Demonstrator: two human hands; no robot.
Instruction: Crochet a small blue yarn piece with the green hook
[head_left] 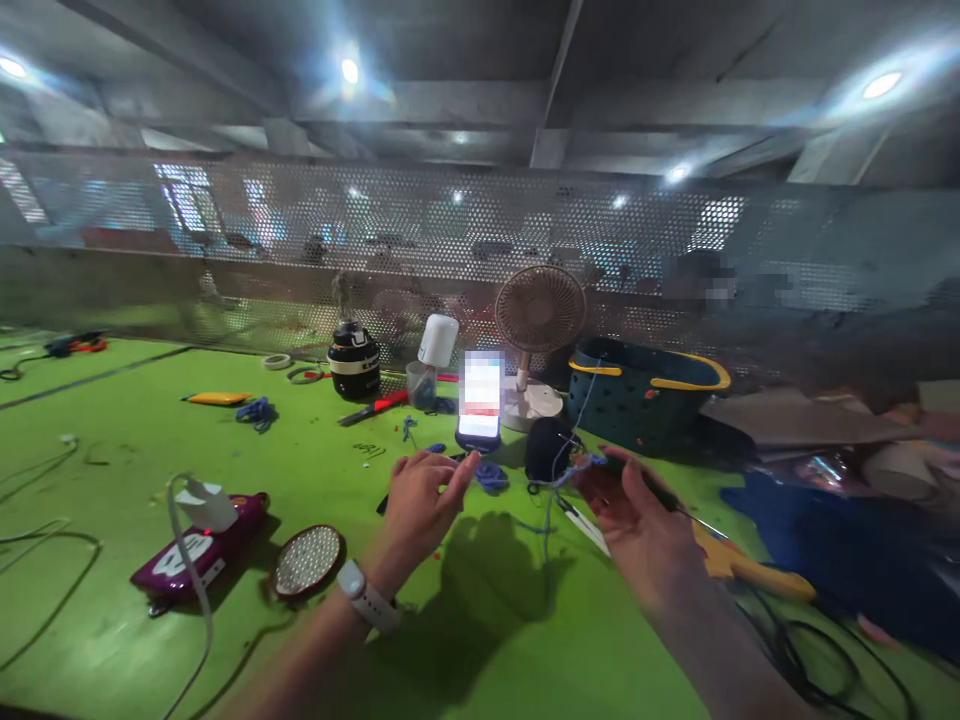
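Note:
My left hand (424, 500), with a white watch on its wrist, hovers before the lit phone (480, 425) standing on the table. Its thumb is held away from the bent fingers, and I see nothing in its grasp. My right hand (630, 510), palm turned inward, has its fingers closed around a length of blue yarn (577, 467). A thin tool (660, 492) with a dark handle and metal shaft also lies in this hand, pointing down to the right. Strands hang from the yarn toward the table. A small blue yarn bundle (491, 478) lies between the hands.
Behind the phone stand a beige fan (540, 310) and a dark green basket (637, 400) with yellow handles. A black bottle (354, 362) and red-handled scissors (382, 405) are left of it. A purple power bank (202, 555), cables and a dark blue cloth (832, 550) flank my arms.

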